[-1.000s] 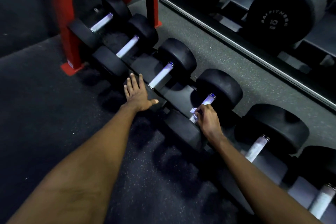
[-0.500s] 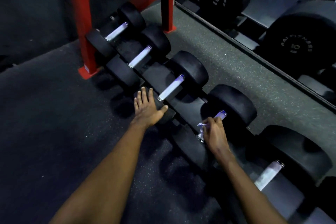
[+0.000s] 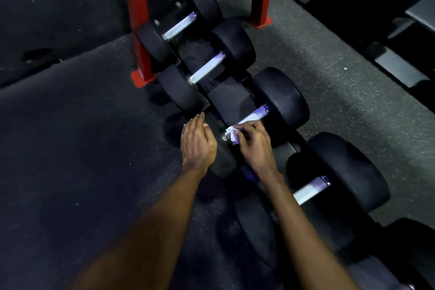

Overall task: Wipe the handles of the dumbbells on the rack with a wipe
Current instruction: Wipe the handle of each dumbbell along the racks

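— Four dumbbells lie in the row; which one is being done?

— Nearest, a bare handle [image 3: 310, 189] lies just right of the right forearm. Beyond it, the right hand [image 3: 253, 145] pinches a crumpled white wipe [image 3: 231, 134] onto the near end of the third handle [image 3: 251, 117]. The left hand [image 3: 198, 143] rests flat, fingers loose, on that dumbbell's near head [image 3: 221, 160].

— Next?

— Probably a stroke along the bar toward its far head, then the two farther handles [image 3: 206, 69] by the red rack post [image 3: 138, 30].
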`<state>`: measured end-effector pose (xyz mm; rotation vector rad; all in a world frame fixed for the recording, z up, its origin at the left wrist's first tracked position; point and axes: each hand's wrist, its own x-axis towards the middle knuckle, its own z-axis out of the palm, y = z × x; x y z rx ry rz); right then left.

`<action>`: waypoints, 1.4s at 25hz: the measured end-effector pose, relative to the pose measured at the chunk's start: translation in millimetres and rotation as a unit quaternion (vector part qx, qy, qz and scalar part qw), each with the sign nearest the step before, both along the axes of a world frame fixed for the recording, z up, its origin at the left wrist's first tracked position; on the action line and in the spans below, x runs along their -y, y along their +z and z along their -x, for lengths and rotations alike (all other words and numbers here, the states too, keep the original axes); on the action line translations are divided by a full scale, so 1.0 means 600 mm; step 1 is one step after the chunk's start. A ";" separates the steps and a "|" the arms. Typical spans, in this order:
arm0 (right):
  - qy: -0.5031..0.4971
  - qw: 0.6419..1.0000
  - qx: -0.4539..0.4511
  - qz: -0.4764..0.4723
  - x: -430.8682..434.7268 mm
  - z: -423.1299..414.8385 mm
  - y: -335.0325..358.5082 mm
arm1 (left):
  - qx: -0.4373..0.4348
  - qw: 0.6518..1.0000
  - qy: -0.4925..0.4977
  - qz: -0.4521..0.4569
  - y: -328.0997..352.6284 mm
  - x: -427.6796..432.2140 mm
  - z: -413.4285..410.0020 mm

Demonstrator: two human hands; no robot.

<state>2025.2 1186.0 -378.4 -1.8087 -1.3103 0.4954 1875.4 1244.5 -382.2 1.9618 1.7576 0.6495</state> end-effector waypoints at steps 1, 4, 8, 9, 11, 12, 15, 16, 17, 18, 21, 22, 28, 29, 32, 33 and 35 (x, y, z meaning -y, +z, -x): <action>-0.004 1.000 0.000 -0.002 -0.006 0.007 -0.011 | 0.002 1.000 0.000 0.001 0.000 -0.001 0.000; -0.027 0.999 -0.016 -0.009 -0.014 0.013 -0.035 | 0.001 1.000 -0.003 0.007 -0.002 -0.001 0.000; -0.031 0.999 -0.023 -0.012 -0.013 0.015 -0.044 | 0.014 1.000 -0.003 0.010 0.004 0.002 0.000; -0.025 0.999 -0.018 -0.017 -0.013 0.018 -0.046 | 0.018 1.000 -0.003 0.010 0.006 0.004 -0.002; -0.017 1.000 -0.003 -0.018 -0.017 0.023 -0.049 | 0.019 1.000 0.002 0.010 0.008 0.002 -0.004; -0.010 1.000 0.004 -0.014 -0.015 0.024 -0.051 | 0.019 1.000 0.005 0.011 0.007 0.002 -0.004; 0.034 0.999 0.031 -0.009 -0.009 0.024 -0.054 | 0.023 1.000 0.000 0.007 0.004 0.001 -0.004; 0.041 0.998 0.039 -0.005 -0.009 0.024 -0.055 | 0.027 1.000 0.000 0.005 0.003 -0.002 -0.003; 0.039 0.998 0.046 0.000 -0.008 0.025 -0.054 | 0.034 0.999 0.001 0.006 0.001 0.000 -0.002; 0.030 0.998 0.052 0.002 -0.010 0.026 -0.053 | 0.041 0.999 0.001 0.002 -0.001 0.000 -0.002; -0.007 0.999 0.037 0.005 -0.011 0.037 -0.045 | 0.052 0.999 0.003 -0.006 -0.010 -0.004 0.000; -0.030 0.999 0.021 0.004 -0.009 0.039 -0.044 | 0.055 0.998 0.002 -0.007 -0.012 -0.005 0.001; -0.185 0.925 -0.317 0.096 -0.010 0.039 -0.054 | 0.056 0.998 0.003 -0.017 -0.010 -0.002 -0.001; -0.208 0.883 -0.409 0.098 -0.015 0.042 -0.050 | 0.056 0.998 0.001 -0.018 -0.010 -0.001 -0.001; -0.224 0.773 -0.580 0.129 -0.033 0.048 -0.037 | 0.053 0.998 -0.006 -0.018 -0.009 -0.001 0.001; -0.215 0.760 -0.598 0.139 -0.038 0.048 -0.037 | 0.050 0.999 -0.007 -0.020 -0.008 -0.001 0.001; -0.200 0.752 -0.614 0.136 -0.044 0.049 -0.041 | 0.048 0.999 -0.005 -0.025 -0.005 -0.001 0.000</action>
